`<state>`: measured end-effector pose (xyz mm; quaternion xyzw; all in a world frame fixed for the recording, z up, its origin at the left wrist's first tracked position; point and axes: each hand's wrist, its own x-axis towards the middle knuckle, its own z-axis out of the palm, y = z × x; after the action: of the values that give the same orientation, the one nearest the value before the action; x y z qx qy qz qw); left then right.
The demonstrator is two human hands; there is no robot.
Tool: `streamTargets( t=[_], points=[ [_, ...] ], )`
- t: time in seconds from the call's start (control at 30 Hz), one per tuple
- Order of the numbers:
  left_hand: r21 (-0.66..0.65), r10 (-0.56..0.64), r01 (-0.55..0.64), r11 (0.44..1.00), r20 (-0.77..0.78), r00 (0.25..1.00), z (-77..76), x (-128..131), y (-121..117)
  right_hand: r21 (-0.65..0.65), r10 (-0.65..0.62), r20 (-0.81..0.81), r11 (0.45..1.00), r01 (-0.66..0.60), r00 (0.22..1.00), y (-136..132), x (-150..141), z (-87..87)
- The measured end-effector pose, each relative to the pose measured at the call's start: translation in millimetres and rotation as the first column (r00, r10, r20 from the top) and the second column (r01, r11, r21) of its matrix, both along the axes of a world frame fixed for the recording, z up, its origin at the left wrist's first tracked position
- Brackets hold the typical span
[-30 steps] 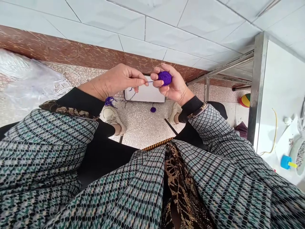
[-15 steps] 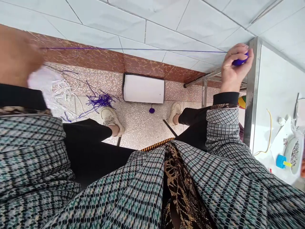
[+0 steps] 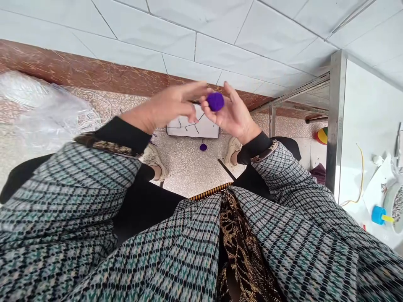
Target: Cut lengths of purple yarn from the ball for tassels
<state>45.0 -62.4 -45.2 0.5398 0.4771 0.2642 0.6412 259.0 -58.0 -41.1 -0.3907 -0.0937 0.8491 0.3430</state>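
Note:
My right hand is palm up above the floor, holding a small ball of purple yarn in its fingertips. Close beside the ball is my left hand, slightly blurred, its thumb and fingers stretched out and apart. No grip on yarn shows in it. A loose dark strand dangles below the hands, in front of a white box on the floor. A second round purple piece lies at the box's near edge. My left forearm mostly hides the purple yarn pile on the floor.
A clear plastic bag with white cord lies at the left by the wall. To the right stands a metal-framed table bearing a blue-and-yellow item and a bowl. My shoes flank the box.
Both hands have come together from far apart, left hand moving right and right hand moving left with the ball. The yarn stretched taut between them now hangs slack.

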Motion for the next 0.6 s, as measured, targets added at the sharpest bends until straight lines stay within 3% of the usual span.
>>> streamTargets(
  t=[0.1,0.27,0.6],
  points=[
    [-0.075,-0.037,0.046,0.996,0.113,0.993,-14.1,20,-10,0.007,0.022,-0.029,1.000,-0.022,0.999,-5,-8,-4.3],
    [-0.100,-0.010,0.018,0.995,0.085,0.996,-32.3,4,-10,0.016,-0.021,-0.011,1.000,0.021,1.000,-10,-1,1.3],
    [0.041,-0.016,0.028,0.999,-0.271,0.963,-40.1,-6,-2,0.090,0.101,0.151,0.989,-0.115,0.983,-11,1,-1.7]
  ],
)
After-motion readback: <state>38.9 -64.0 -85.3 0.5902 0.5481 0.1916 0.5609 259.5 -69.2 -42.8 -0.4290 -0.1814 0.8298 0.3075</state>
